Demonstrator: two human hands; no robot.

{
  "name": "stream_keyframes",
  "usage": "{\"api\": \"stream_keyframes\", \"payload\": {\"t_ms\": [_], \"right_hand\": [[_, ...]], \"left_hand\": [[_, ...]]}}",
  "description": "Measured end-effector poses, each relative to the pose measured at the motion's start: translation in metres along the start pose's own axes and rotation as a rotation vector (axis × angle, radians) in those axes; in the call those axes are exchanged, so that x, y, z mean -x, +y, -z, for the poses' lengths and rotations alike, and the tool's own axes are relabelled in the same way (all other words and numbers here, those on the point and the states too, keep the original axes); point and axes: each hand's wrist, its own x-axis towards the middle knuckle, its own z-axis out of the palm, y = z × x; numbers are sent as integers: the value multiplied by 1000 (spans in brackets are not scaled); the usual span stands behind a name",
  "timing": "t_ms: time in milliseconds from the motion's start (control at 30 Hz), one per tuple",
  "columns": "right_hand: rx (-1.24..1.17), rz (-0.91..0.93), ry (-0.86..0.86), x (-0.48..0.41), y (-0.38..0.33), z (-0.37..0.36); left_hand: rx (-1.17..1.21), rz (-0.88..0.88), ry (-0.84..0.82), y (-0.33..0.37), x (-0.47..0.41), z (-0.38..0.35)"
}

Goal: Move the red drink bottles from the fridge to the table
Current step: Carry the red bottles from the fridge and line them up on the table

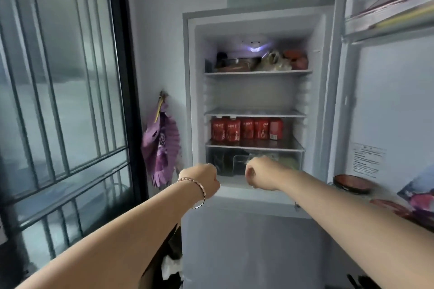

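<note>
At the far left a barred window (58, 77) fills the wall. Just beside the fridge a purple pleated fan (162, 143) hangs from a hook, clear of the opening. Next comes the left hand (204, 179), a bracelet (199, 191) on its wrist, stretched out at the level of the crisper drawer (234, 159). Its fingers are curled into a fist and hold nothing. The fridge (246, 241) stands open ahead, which is why both arms can reach straight in.

The red drink bottles (246, 129) stand upright in a tight row on the shelf just above the drawer, packed toward its left side, none of them touched. Both fists hang below and in front of that shelf, so the reach has to rise before either hand can open round a bottle. The right hand (260, 175) is likewise balled and empty, near the left one but apart from it.

Farther right the fridge door (387, 101) is swung wide, out of the way. Below it a dark bowl (351, 182) sits on a flowered surface (416, 197), possibly the table, though blur and cropping make that uncertain.
</note>
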Motion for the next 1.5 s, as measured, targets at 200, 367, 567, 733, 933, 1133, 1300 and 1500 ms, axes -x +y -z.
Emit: {"api": "stream_keyframes", "payload": {"t_ms": [200, 367, 567, 733, 933, 1133, 1300, 1500], "right_hand": [[13, -34, 48, -117, 44, -11], [-104, -78, 142, -240, 93, -25], [-397, -184, 275, -373, 126, -43], [-661, -176, 362, -442, 133, -57], [-671, -192, 485, -450, 135, -65], [-534, -172, 605, -405, 133, -72], [-529, -173, 632, -392, 126, -75], [-584, -26, 570, -379, 119, -81]], "left_hand": [[42, -17, -6, -7, -126, -41], [143, 31, 65, -5, -233, -74], [218, 72, 98, -11, -327, -93], [295, 82, 112, -20, -374, -103], [497, 14, 162, -27, -388, -107], [568, -98, 430, -16, -386, -94], [448, -156, 516, 3, -392, -77], [254, -178, 477, 1, -395, -73]]}}
